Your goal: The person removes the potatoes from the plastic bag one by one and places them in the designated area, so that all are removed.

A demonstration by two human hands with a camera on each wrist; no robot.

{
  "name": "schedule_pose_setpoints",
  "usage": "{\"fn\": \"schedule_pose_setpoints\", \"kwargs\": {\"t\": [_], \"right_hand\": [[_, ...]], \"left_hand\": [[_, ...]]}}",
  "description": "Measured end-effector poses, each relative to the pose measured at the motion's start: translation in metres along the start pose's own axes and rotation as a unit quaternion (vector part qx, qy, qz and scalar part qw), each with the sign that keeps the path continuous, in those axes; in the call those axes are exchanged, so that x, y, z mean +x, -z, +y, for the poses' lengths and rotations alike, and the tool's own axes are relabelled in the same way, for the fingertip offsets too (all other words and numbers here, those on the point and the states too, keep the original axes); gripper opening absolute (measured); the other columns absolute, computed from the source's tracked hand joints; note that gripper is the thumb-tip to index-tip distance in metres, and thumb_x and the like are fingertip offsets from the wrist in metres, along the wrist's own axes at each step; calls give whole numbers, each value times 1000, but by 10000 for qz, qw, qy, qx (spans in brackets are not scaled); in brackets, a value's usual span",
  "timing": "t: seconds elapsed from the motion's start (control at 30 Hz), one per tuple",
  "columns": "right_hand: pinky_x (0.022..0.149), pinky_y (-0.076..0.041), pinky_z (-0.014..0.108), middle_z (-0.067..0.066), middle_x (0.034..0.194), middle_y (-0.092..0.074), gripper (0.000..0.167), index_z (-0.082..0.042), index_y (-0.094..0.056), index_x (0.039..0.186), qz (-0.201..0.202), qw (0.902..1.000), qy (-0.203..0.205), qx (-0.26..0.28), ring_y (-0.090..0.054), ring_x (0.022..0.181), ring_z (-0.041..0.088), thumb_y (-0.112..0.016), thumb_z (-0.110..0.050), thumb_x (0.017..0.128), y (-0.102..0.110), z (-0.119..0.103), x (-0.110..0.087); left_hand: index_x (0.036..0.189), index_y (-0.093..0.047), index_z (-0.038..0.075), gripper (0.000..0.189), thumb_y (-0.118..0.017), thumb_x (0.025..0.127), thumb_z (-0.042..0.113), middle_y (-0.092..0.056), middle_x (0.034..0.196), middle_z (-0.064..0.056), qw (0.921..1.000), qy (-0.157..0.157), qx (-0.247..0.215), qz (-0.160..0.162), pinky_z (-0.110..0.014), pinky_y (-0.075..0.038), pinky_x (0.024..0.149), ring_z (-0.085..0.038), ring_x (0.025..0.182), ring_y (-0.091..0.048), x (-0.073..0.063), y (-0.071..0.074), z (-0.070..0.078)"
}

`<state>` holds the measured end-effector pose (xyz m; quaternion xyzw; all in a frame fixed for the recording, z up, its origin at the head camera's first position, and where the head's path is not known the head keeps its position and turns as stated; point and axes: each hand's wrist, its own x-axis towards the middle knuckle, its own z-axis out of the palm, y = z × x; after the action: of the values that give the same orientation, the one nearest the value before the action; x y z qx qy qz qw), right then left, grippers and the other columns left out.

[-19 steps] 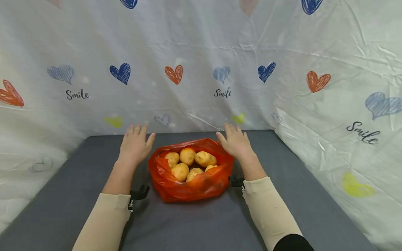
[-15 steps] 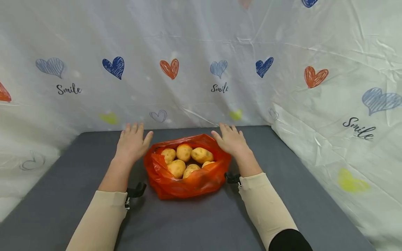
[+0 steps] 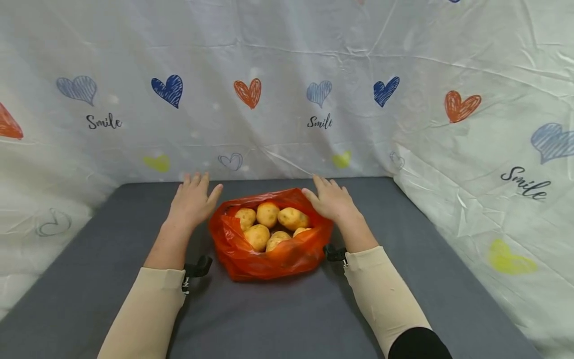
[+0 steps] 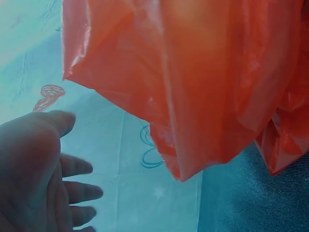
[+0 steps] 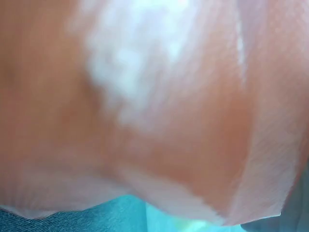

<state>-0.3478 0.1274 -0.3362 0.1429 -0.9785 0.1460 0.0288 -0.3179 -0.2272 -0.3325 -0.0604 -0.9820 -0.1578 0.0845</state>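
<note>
A red plastic bag stands on the grey table with its mouth wide apart. Inside it lie several yellow potatoes. My left hand is held at the bag's left with straight fingers and the thumb apart; in the left wrist view a gap shows between this hand and the bag. On the other side, my right hand has straight fingers, its thumb over the bag's right rim; whether it touches the plastic I cannot tell. Blurred red plastic fills most of the right wrist view, where the hand is hidden.
The grey table runs back to a white curtain printed with hearts and "Smile". The curtain also hangs along both sides. Black camera mounts are worn on both wrists, close to the bag.
The head view has shifted slightly, so the whole scene sits a little differently. Both hands and the bag keep nearly the same places relative to each other.
</note>
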Motion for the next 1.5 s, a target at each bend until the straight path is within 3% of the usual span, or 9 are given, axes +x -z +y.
{"fn": "schedule_pose_setpoints", "kwargs": {"t": [0.13,0.23,0.37,0.47,0.7,0.93,1.1,1.43,1.5], "right_hand": [[119,-26,56,13,163,-35,73,-9,-30,162,281,9983,496,133,-33,148,35,-52,-49,105,5,-6,-5],[116,-34,52,12,157,-45,67,-9,-41,158,400,9946,900,335,-41,144,33,-62,-41,103,9,-14,-10],[100,-50,45,9,126,-67,45,-7,-63,137,159,9907,1250,513,-62,114,28,-70,-32,99,12,-25,-16],[83,-53,40,5,100,-69,30,-7,-71,116,-468,9914,1075,581,-62,89,24,-73,-30,97,14,-29,-20],[65,-41,32,-1,77,-51,35,-9,-65,88,-1732,9840,213,356,-47,70,16,-85,-38,85,14,-25,-29],[54,-29,29,-4,58,-33,43,-15,-51,60,-2480,9686,-141,-20,-28,53,13,-82,-28,85,10,-23,-26],[56,-36,28,-4,63,-41,27,-16,-57,65,-2658,9632,-107,-396,-38,56,13,-76,-19,84,3,-23,-22],[55,-32,29,-2,64,-38,16,-13,-60,76,-2855,9572,-343,-339,-32,56,15,-74,-12,84,3,-26,-22],[53,-29,29,-2,62,-36,20,-14,-55,71,-2853,9575,-338,-267,-29,54,14,-71,-9,83,5,-27,-22]], "left_hand": [[161,-22,-3,77,-37,109,52,-20,163,-32,9971,-178,-491,-556,-68,-15,117,-52,150,-12,0,2,5],[162,-26,1,75,-44,108,50,-26,163,-28,9894,-491,-944,-986,-67,-19,117,-48,150,-20,-1,3,12],[159,-36,5,71,-54,105,46,-33,161,-25,9788,-858,-1239,-1389,-65,-24,117,-45,148,-28,-5,2,20],[158,-39,5,73,-61,102,45,-38,159,-23,9723,-883,-1306,-1726,-64,-28,116,-44,145,-33,-8,0,23],[160,-32,1,89,-73,94,44,-39,158,-24,9575,-468,-1380,-2490,-64,-31,114,-44,143,-36,-10,-6,23],[161,-26,0,100,-81,88,42,-37,159,-24,9549,-246,-1417,-2596,-63,-32,114,-43,143,-36,-9,-9,22],[161,-23,-2,104,-81,87,43,-34,160,-26,9582,-215,-1249,-2566,-63,-31,115,-44,144,-34,-9,-9,22],[161,-22,-2,104,-81,87,42,-31,161,-27,9598,-85,-1133,-2567,-64,-30,115,-46,146,-31,-9,-7,20],[161,-22,-2,104,-81,87,42,-32,161,-27,9597,-64,-1160,-2558,-64,-31,114,-45,145,-32,-9,-7,20]]}}
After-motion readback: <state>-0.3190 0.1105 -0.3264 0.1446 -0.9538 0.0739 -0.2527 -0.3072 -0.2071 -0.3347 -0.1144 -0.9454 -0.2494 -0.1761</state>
